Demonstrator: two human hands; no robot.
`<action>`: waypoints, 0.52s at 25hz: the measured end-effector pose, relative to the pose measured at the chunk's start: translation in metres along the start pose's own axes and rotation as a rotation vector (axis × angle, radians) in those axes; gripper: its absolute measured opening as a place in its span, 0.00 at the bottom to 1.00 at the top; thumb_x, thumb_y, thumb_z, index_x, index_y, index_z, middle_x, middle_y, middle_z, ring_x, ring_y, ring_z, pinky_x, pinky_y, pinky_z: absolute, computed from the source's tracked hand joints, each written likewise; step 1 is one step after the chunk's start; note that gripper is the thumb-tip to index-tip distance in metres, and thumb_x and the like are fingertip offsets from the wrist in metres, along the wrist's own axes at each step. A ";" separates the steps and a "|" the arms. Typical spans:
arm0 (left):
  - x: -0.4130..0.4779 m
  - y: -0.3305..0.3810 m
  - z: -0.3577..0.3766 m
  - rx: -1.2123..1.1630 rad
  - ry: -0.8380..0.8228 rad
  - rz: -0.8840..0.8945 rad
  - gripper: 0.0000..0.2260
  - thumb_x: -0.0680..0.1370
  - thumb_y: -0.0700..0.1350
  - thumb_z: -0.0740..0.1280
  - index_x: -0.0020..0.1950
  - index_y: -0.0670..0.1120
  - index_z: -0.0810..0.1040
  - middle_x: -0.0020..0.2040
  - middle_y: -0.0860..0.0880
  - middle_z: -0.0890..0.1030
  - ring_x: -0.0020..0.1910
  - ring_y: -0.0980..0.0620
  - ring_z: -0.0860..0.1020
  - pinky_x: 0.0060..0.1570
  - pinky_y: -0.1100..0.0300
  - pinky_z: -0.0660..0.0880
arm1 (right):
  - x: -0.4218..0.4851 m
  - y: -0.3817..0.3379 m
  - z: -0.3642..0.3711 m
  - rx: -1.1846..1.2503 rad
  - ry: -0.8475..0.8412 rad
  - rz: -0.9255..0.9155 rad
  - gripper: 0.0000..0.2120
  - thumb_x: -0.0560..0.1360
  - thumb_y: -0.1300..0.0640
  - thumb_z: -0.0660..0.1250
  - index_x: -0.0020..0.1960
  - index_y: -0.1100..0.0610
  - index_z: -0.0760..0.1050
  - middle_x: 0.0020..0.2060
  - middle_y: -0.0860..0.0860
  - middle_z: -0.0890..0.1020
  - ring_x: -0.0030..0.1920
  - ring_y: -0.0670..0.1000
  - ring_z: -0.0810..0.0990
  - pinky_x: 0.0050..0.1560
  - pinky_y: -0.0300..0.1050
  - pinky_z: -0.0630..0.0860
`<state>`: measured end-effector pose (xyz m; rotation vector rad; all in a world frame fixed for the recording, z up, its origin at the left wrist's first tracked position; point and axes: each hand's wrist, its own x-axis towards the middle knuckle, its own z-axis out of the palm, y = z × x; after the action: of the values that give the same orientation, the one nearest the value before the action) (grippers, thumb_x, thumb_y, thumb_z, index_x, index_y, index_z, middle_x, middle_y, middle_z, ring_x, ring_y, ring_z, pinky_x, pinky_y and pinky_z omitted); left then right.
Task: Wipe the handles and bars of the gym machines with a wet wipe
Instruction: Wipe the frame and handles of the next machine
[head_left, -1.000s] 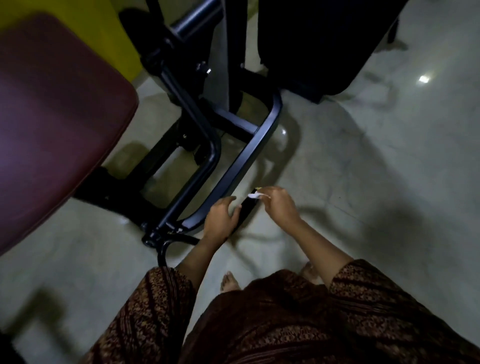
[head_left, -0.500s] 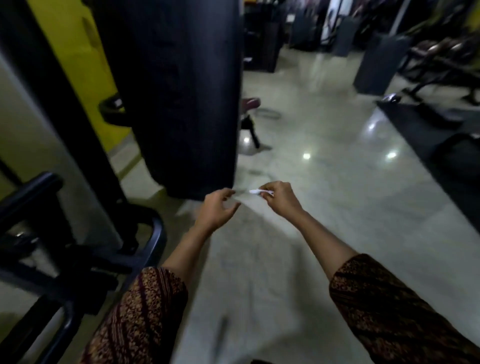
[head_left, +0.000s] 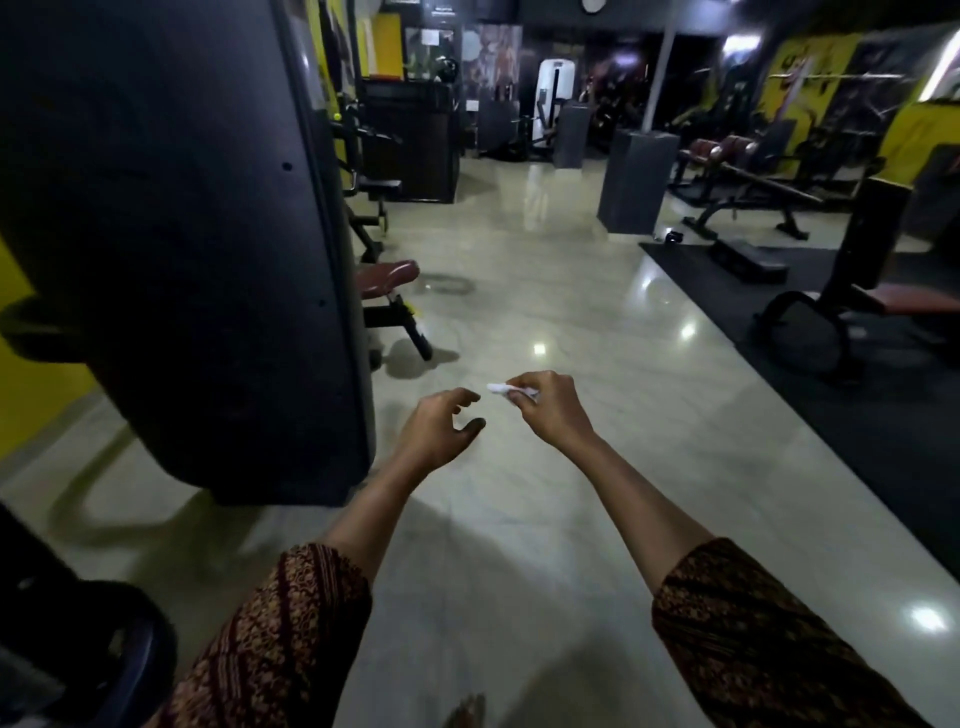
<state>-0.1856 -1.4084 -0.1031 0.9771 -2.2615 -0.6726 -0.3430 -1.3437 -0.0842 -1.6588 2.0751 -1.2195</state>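
Above the pale floor (head_left: 519, 493), right hand (head_left: 550, 410) pinches a wet wipe (head_left: 500, 388); left hand (head_left: 441, 428) loosely curled, empty.

Glossy pale stone-tile floor (head_left: 545, 301) with reflected light spots. Tall dark grey panelled gym machine (head_left: 182, 234) at left, with a maroon-padded seat on a black frame (head_left: 388, 274) just behind it. Black rubber mat (head_left: 701, 280) on the right, carrying a black incline bench (head_left: 769, 189). Grey upright box (head_left: 636, 182) farther back, mid-floor.

Glossy pale floor (head_left: 571, 322) with light glints, yellow wall (head_left: 36, 405), black mat (head_left: 727, 296) at right.
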 end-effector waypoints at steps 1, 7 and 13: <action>0.022 -0.006 0.007 -0.001 0.008 0.008 0.16 0.74 0.44 0.70 0.60 0.42 0.76 0.55 0.44 0.80 0.52 0.48 0.78 0.49 0.60 0.72 | 0.020 0.010 0.000 -0.008 0.009 0.002 0.08 0.75 0.61 0.66 0.49 0.62 0.82 0.45 0.54 0.85 0.46 0.50 0.82 0.42 0.34 0.74; 0.179 -0.040 0.030 -0.013 -0.025 0.008 0.16 0.73 0.45 0.70 0.60 0.43 0.76 0.55 0.45 0.80 0.53 0.49 0.78 0.51 0.56 0.75 | 0.169 0.062 -0.003 -0.036 0.036 0.065 0.08 0.75 0.61 0.66 0.51 0.63 0.82 0.46 0.56 0.85 0.48 0.52 0.82 0.47 0.43 0.77; 0.307 -0.069 0.064 -0.015 -0.044 0.029 0.16 0.73 0.44 0.71 0.59 0.43 0.77 0.54 0.45 0.81 0.51 0.49 0.79 0.51 0.54 0.76 | 0.281 0.112 0.003 -0.011 0.052 0.093 0.08 0.75 0.61 0.66 0.49 0.62 0.82 0.45 0.54 0.85 0.46 0.51 0.82 0.46 0.44 0.77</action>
<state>-0.3690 -1.6719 -0.0978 0.9289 -2.3007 -0.7040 -0.5153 -1.5916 -0.0773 -1.5322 2.1671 -1.2362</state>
